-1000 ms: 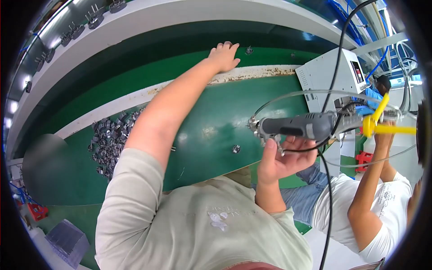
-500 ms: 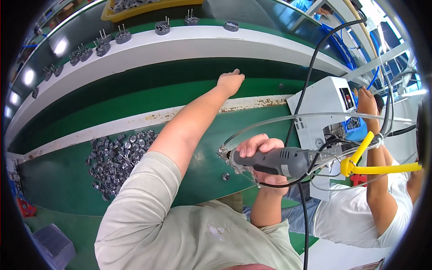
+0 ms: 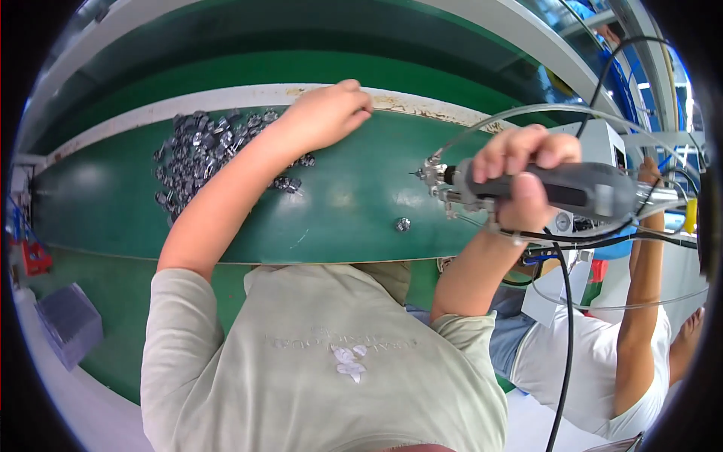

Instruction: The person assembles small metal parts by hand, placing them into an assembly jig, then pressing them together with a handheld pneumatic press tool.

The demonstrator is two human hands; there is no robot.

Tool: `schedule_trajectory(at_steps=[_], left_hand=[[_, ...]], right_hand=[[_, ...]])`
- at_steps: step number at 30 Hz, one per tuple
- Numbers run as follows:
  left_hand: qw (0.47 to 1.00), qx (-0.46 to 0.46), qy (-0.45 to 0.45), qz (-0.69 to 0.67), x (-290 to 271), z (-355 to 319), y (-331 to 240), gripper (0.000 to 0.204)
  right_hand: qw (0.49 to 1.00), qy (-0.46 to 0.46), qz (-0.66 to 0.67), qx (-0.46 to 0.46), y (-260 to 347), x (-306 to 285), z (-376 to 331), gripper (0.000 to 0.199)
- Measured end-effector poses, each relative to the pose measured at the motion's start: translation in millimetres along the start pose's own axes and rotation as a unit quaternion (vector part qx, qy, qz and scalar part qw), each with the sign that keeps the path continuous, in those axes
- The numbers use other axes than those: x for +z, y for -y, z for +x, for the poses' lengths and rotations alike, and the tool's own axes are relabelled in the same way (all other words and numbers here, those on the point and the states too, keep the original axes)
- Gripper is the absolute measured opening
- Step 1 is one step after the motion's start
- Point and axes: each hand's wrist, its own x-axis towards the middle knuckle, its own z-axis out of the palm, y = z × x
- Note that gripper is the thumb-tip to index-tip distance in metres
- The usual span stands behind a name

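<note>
My left hand (image 3: 327, 117) hovers by the chipped white rail (image 3: 271, 96) at the table's far edge, its fingers curled in. Whatever they hold, if anything, is hidden. Beneath and left of that forearm lies a pile of small dark round parts (image 3: 196, 154) with shiny metal faces. My right hand (image 3: 527, 169) wraps around a grey electric screwdriver (image 3: 595, 188), held sideways above the table. Its metal nozzle (image 3: 433, 175) points left and has a clear hose joined to it. A single round part (image 3: 403, 224) sits on the green tabletop (image 3: 346, 196), nearer me than the nozzle.
A white machine (image 3: 599, 139) stands at the right, with black cables (image 3: 565, 339) and clear tubing around the screwdriver. Close by on the right is a co-worker in a white shirt (image 3: 572, 369). Beyond the rail runs a green strip (image 3: 256, 68). A grey bin (image 3: 69, 324) stands lower left.
The view has tipped down toward me. My left hand has drawn back from over the green strip to the rail, fingers still curled. The right hand keeps its grip on the screwdriver.
</note>
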Motion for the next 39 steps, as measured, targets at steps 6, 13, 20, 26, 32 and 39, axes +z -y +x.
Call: schedule_trajectory(at_steps=[6,13,20,26,32,39], left_hand=[[0.991,-0.083,-0.1,0.035,-4,-62,46,0.016],[0.986,-0.095,-0.132,0.036,-3,-79,56,0.017],[0.985,-0.104,-0.131,0.032,0,-86,59,0.02],[0.981,-0.108,-0.157,0.049,0,-94,57,0.017],[0.98,-0.12,-0.146,0.06,2,-96,64,0.017],[0.981,-0.132,-0.129,0.059,-1,-102,65,0.02]], right_hand=[[0.997,-0.009,0.071,0.025,19,3,11,0.025],[0.997,0.005,0.062,0.053,31,12,12,0.021],[0.998,-0.028,0.016,0.055,42,13,11,0.021],[0.997,-0.05,0.031,0.057,43,13,7,0.02],[0.996,-0.045,0.044,0.059,44,8,9,0.019],[0.997,-0.054,0.024,0.058,42,9,11,0.017]])
